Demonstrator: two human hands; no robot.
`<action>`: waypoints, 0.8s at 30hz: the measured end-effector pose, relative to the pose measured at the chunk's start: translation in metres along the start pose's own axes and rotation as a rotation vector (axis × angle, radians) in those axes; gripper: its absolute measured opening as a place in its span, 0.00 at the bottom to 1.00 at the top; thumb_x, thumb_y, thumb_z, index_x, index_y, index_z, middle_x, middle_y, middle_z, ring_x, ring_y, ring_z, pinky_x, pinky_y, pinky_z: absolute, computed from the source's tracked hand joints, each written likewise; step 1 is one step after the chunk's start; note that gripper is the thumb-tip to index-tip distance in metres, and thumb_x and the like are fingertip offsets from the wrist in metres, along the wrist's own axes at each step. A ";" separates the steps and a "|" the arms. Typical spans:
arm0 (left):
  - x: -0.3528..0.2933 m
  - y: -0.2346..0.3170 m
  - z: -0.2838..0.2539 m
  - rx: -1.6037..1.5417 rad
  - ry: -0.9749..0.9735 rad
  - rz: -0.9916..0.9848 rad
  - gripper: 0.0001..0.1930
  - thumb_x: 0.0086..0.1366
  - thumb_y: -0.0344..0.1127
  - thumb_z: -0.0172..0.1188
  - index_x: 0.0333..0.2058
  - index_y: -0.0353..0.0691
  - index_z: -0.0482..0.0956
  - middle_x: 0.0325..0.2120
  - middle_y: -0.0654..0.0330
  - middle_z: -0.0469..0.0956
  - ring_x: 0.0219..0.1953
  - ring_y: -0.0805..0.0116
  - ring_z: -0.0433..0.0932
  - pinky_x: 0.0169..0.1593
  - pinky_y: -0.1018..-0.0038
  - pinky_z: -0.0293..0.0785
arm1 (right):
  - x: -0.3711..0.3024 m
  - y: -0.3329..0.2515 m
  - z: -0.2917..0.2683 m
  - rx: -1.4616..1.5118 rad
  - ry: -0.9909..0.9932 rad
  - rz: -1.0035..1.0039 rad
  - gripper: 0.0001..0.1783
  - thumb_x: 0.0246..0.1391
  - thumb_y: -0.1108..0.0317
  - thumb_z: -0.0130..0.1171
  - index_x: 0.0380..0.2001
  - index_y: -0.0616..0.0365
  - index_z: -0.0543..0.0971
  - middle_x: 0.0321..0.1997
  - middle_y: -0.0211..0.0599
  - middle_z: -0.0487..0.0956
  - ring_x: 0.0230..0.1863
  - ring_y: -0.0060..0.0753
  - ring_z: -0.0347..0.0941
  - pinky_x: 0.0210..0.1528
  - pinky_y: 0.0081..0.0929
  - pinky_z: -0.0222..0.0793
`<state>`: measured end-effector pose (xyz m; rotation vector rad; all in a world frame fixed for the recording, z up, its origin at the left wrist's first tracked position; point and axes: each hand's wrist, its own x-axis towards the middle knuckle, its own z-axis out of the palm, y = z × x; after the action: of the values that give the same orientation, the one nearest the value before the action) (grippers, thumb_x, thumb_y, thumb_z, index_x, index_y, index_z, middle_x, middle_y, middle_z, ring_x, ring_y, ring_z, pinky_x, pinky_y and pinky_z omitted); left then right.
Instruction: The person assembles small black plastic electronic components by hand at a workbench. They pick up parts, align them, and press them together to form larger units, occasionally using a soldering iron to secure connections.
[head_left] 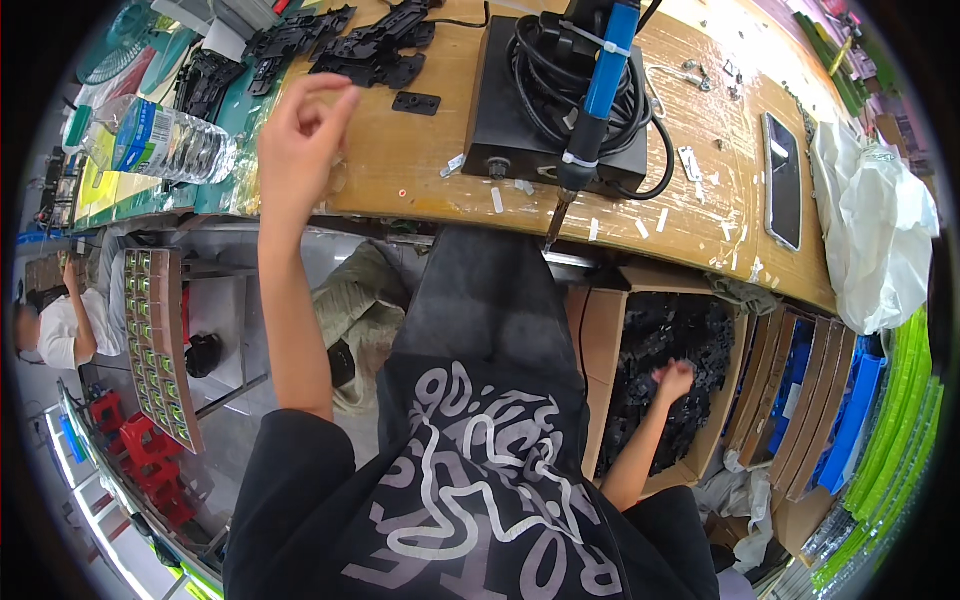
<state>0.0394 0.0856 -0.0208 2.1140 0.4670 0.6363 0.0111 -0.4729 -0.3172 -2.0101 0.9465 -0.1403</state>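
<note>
Left of the black boxy unit point(492, 110), L hand point(305, 128) hangs loosely spread, nr flat black plastic plate point(416, 103). Below-right of unit, R hand point(675, 380) bunches over small black plastic parts point(680, 325), can't tell if pinching; brown cardboard box point(604, 350) prob. there for quick reach.

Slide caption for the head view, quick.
Left hand over a wooden workbench, right hand at a cardboard box of black parts.
</note>
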 end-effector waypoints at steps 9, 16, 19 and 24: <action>0.050 -0.025 0.016 0.667 0.180 0.508 0.13 0.48 0.36 0.59 0.35 0.47 0.75 0.29 0.63 0.69 0.33 0.65 0.69 0.36 0.73 0.67 | 0.022 0.093 -0.067 0.052 0.126 0.409 0.09 0.45 0.69 0.56 0.26 0.64 0.69 0.15 0.41 0.73 0.11 0.31 0.69 0.09 0.30 0.70; 0.053 -0.014 0.008 0.419 0.419 0.554 0.09 0.50 0.35 0.59 0.31 0.40 0.75 0.28 0.62 0.71 0.31 0.71 0.70 0.35 0.78 0.66 | -0.011 -0.176 -0.061 0.495 0.028 -0.422 0.11 0.49 0.65 0.54 0.32 0.62 0.71 0.21 0.37 0.73 0.13 0.23 0.67 0.13 0.16 0.64; 0.034 -0.001 -0.004 -0.099 0.476 0.271 0.12 0.54 0.31 0.56 0.36 0.30 0.72 0.37 0.59 0.72 0.36 0.72 0.71 0.41 0.79 0.65 | -0.038 -0.286 -0.057 0.396 0.033 -0.720 0.10 0.50 0.70 0.52 0.35 0.64 0.71 0.25 0.38 0.74 0.20 0.21 0.69 0.20 0.15 0.65; -0.011 0.012 -0.043 -0.784 0.318 0.133 0.15 0.60 0.35 0.44 0.41 0.30 0.63 0.37 0.47 0.70 0.36 0.64 0.72 0.45 0.69 0.67 | -0.003 -0.395 -0.008 0.198 -0.124 -1.040 0.13 0.50 0.67 0.52 0.37 0.64 0.72 0.32 0.38 0.75 0.27 0.23 0.70 0.27 0.18 0.66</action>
<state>0.0067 0.1003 0.0074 1.3099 0.1913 1.0403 0.2302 -0.3507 -0.0120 -2.0959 -0.2585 -0.6325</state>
